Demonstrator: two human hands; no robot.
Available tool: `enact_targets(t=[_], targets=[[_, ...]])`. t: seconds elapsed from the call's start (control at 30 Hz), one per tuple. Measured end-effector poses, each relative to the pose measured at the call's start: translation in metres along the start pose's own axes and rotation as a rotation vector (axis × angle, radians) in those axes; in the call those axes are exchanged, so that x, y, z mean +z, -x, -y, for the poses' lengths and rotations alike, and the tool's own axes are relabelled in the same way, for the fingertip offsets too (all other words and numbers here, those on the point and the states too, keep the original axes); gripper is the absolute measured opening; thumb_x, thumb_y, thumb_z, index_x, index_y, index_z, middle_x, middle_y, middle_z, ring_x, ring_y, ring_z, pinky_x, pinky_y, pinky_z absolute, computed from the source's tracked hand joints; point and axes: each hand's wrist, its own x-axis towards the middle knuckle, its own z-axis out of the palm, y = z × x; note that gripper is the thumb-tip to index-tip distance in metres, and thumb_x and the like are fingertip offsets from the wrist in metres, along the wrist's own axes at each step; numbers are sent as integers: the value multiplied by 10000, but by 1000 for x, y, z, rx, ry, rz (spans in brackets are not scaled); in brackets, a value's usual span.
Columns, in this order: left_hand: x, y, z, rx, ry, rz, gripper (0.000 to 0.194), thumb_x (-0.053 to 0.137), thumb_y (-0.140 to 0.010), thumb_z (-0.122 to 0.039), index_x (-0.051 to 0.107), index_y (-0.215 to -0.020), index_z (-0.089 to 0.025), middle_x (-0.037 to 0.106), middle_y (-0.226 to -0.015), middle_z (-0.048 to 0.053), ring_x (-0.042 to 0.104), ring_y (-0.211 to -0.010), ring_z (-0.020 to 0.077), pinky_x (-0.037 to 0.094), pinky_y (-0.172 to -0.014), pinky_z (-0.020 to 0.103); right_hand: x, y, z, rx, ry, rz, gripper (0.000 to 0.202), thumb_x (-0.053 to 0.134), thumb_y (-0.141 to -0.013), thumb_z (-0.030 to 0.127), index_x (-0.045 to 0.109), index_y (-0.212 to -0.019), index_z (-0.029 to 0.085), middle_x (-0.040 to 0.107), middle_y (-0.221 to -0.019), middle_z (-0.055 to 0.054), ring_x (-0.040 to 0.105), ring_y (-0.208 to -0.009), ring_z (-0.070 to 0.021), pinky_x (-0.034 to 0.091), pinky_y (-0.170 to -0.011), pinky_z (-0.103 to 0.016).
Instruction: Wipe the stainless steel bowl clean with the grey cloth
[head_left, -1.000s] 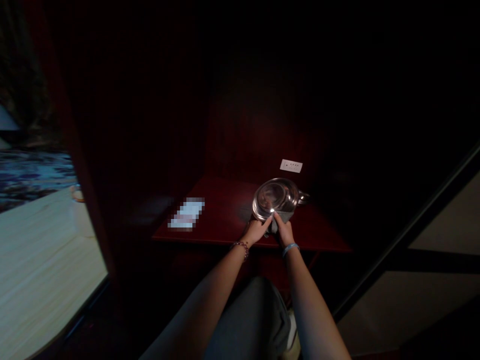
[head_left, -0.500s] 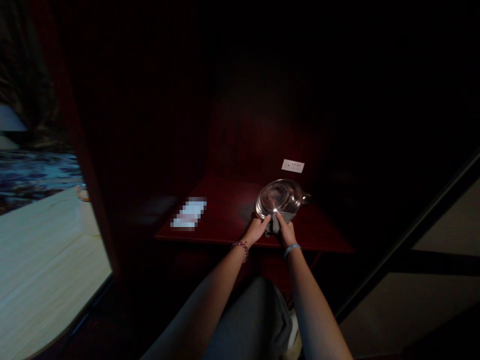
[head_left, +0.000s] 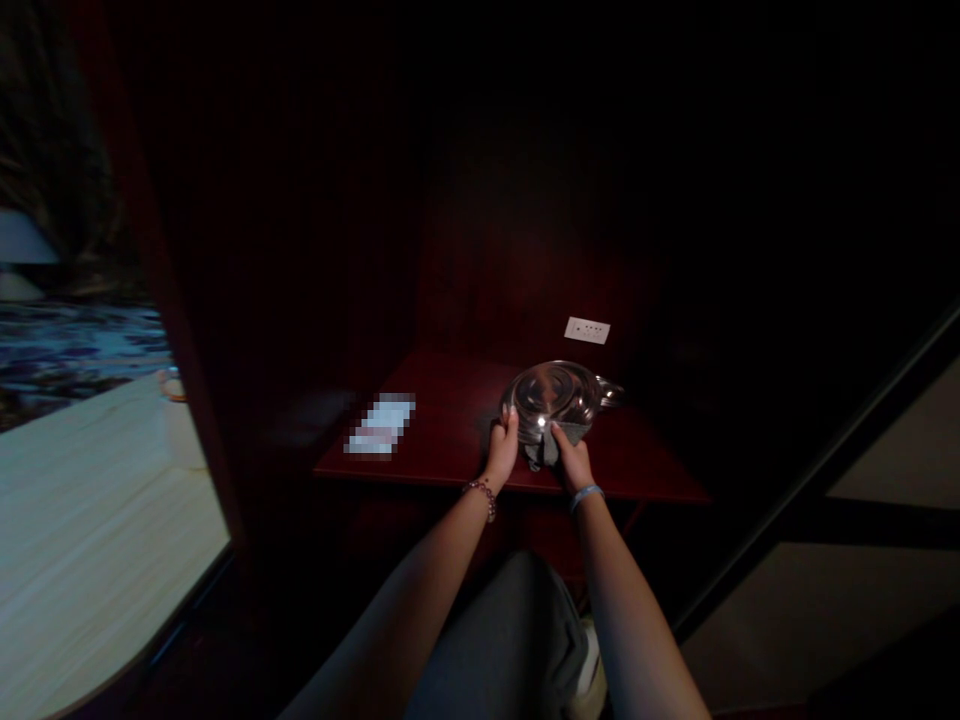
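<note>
A shiny round metal kettle point(head_left: 559, 385), its spout pointing right, is tilted above the dark red shelf point(head_left: 435, 385). My left hand point(head_left: 505, 447) grips the near left side of its rim, with the thumb on top. A grey cloth point(head_left: 546, 448) hangs at the kettle's near edge. My right hand point(head_left: 573, 458) is closed on that cloth and presses it against the rim. The undersides of both hands' grips are hidden.
A blurred white card or paper point(head_left: 380, 425) lies on the shelf's left part. A white socket plate point(head_left: 587, 330) is on the back wall. Left of a dark panel stands a pale table point(head_left: 90, 500) with a light container point(head_left: 185, 430).
My left hand has moved from the cloth at the near edge to the kettle's left side. The kettle has shifted slightly left and lies flatter. My right hand stays on the cloth.
</note>
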Motion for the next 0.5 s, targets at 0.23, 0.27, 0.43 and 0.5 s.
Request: enact_targets(t=[0.23,0.27,0.43,0.5], targets=[[4,5,1,56,10,204,449,633,-821,-401,657,-1165,-114,682,-1230,143,619,-1177,233,415,-1074,377,-2,0,-1,-12,-11,-33,575,775,-638,512,724,-1015,81,752,-1015,-120,698,-911,-220,529,-792,-291],[4,6,2,39,-29,228,444,670,-788,-393,673,-1139,-121,692,-1211,141,626,-1167,236,418,-1072,383,-2,0,0,-7,-8,-33,573,774,-638,514,725,-1010,80,754,-1007,-118,697,-906,-220,529,-789,-291],[3,10,2,-8,-142,250,367,737,-712,-366,724,-1014,-158,734,-1110,128,659,-1109,247,431,-1060,401,-1,0,1,2,-26,-26,546,780,-631,499,732,-987,88,756,-996,-111,699,-896,-219,533,-790,-290],[4,10,1,-18,-70,213,384,753,-696,-344,719,-1026,-151,735,-1103,132,657,-1108,242,419,-1074,406,-1,0,0,-6,-33,-18,543,778,-630,497,733,-998,100,758,-993,-103,700,-899,-219,536,-792,-291]])
